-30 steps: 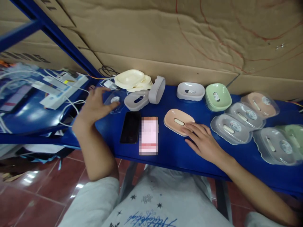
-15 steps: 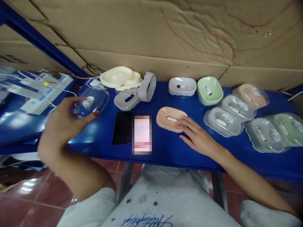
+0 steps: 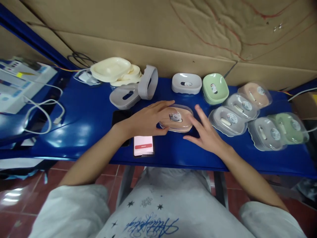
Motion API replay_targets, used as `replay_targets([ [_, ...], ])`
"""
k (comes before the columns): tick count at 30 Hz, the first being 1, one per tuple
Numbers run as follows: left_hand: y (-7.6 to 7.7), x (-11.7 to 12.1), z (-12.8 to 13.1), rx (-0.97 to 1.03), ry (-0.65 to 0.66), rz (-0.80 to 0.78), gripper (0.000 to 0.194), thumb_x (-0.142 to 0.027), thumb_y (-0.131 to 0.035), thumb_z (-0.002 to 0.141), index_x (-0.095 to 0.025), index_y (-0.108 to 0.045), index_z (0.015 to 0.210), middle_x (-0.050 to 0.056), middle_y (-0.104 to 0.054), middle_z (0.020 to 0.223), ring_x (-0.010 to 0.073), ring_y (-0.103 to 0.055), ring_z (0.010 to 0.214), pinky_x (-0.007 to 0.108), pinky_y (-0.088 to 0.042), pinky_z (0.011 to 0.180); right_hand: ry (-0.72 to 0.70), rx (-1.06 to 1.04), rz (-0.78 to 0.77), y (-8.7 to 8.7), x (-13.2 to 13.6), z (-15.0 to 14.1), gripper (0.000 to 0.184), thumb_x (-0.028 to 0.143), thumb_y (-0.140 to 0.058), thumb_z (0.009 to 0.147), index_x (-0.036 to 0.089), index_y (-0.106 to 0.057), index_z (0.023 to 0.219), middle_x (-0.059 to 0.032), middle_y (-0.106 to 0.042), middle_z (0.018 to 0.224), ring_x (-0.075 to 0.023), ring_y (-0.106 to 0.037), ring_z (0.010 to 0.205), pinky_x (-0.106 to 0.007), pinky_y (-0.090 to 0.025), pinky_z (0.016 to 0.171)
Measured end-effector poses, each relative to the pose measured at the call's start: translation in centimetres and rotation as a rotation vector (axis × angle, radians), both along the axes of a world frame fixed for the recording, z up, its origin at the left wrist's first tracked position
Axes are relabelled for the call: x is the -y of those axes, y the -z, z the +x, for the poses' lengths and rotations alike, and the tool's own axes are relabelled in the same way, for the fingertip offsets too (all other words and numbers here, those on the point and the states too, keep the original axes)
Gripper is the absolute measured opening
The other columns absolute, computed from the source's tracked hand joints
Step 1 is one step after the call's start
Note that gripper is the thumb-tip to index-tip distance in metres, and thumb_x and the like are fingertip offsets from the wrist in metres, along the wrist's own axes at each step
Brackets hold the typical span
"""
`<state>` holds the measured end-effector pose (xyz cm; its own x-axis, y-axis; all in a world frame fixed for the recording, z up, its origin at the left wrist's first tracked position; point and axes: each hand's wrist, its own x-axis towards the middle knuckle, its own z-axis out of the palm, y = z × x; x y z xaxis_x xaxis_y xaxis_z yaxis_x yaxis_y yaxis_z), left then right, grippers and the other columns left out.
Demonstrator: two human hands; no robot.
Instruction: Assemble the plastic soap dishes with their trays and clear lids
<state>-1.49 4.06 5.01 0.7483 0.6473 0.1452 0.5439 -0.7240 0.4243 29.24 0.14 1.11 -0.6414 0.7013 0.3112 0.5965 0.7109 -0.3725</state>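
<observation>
A peach soap dish [image 3: 177, 124] lies on the blue table in front of me, with a clear plastic lid [image 3: 187, 111] over it. A round printed label shows at the lid's middle. My left hand [image 3: 150, 119] grips the lid's left side between thumb and fingers. On the other side, my right hand [image 3: 205, 134] has its fingers spread, the tips at or near the lid's right edge; whether they touch it I cannot tell. Whether the lid sits fully down on the dish is also unclear.
Behind stand a grey dish [image 3: 187, 84] and a green dish [image 3: 215, 89]. Lidded dishes [image 3: 229, 120] are grouped at right. Cream parts [image 3: 111, 69] and grey parts [image 3: 125, 97] lie back left. A lit phone [image 3: 143, 145], a dark phone [image 3: 119, 117] and a power strip [image 3: 29, 86] are also there.
My left hand has brought the clear lid from the table's left over to the peach dish. My right hand has drawn back from the dish's top to its right side, fingers spreading.
</observation>
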Motion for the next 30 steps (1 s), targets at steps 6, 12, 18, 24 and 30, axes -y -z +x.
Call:
replay_targets([
  [6,1.6,0.3,-0.5,0.05,0.012,-0.049,0.057,-0.032,-0.067,0.103,-0.019,-0.051,0.156,0.02,-0.031,0.179,0.0346,-0.037,0.166,0.053,-0.04,0.134,-0.026,0.015,-0.055,0.4,-0.2,-0.4,0.081,0.034,-0.064,0.109,0.036,-0.02,0.178,-0.0122,-0.031,0.181,-0.0358,-0.027,0.169,-0.066,-0.039,0.132],
  [12,2.1,0.6,-0.9,-0.037,-0.048,-0.009,0.071,-0.05,-0.063,0.11,-0.027,-0.036,0.171,0.017,-0.024,0.183,0.0375,-0.037,0.165,0.059,-0.044,0.13,0.018,-0.006,0.03,0.8,0.0,-0.3,0.073,0.034,-0.065,0.109,0.038,-0.033,0.174,-0.0107,-0.042,0.175,-0.0326,-0.039,0.165,-0.061,-0.045,0.131],
  [18,2.3,0.8,-0.9,-0.026,-0.024,0.043,0.068,-0.046,-0.064,0.11,-0.03,-0.038,0.171,0.016,-0.028,0.181,0.0378,-0.04,0.163,0.061,-0.046,0.128,0.051,0.05,0.011,0.8,0.0,0.0,0.072,0.03,-0.067,0.107,0.041,-0.038,0.172,-0.0068,-0.046,0.174,-0.0353,-0.042,0.163,-0.063,-0.046,0.131],
  [24,2.7,0.6,-0.8,-0.01,-0.045,0.018,0.066,-0.052,-0.062,0.11,-0.033,-0.04,0.169,0.015,-0.031,0.181,0.0377,-0.041,0.162,0.063,-0.049,0.125,0.006,0.005,0.033,1.1,-0.6,0.1,0.075,0.031,-0.066,0.108,0.037,-0.032,0.175,-0.0116,-0.045,0.174,-0.034,-0.041,0.163,-0.062,-0.045,0.131],
  [30,2.9,0.6,-0.7,0.016,-0.039,0.061,0.065,-0.044,-0.069,0.107,-0.032,-0.043,0.165,0.016,-0.037,0.176,0.0365,-0.045,0.159,0.062,-0.049,0.125,0.021,0.0,-0.033,1.7,-0.4,-0.1,0.085,0.033,-0.071,0.105,0.038,-0.025,0.176,-0.0134,-0.028,0.182,-0.0374,-0.033,0.167,-0.066,-0.041,0.131],
])
